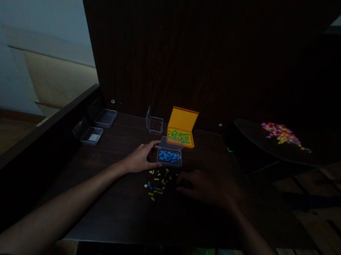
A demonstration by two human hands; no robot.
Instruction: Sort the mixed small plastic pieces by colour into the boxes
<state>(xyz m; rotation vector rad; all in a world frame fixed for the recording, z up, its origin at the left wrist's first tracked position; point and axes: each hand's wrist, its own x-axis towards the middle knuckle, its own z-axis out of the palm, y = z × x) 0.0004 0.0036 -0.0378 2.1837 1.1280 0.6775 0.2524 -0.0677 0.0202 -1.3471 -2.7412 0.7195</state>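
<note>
My left hand (142,157) grips the left side of a small clear plastic box (181,163), thumb at its near corner and fingers by the hinge. The box stands open, its lid tilted up at the back, with blue pieces (168,157) inside. Just in front of it lies a loose scatter of small yellowish pieces (156,179), with a few blue ones among them. To the right of that scatter is my right hand (196,185), dim and slightly blurred. Its fingers are curled in, and whatever they may hold is hidden.
Behind the clear box stands an open yellow box (184,119) with green pieces. Left of it is a clear box (155,131) of dark reddish pieces. Two more clear cases (106,118) sit at the table's left side. Multicoloured pieces (283,134) lie on a surface to the right.
</note>
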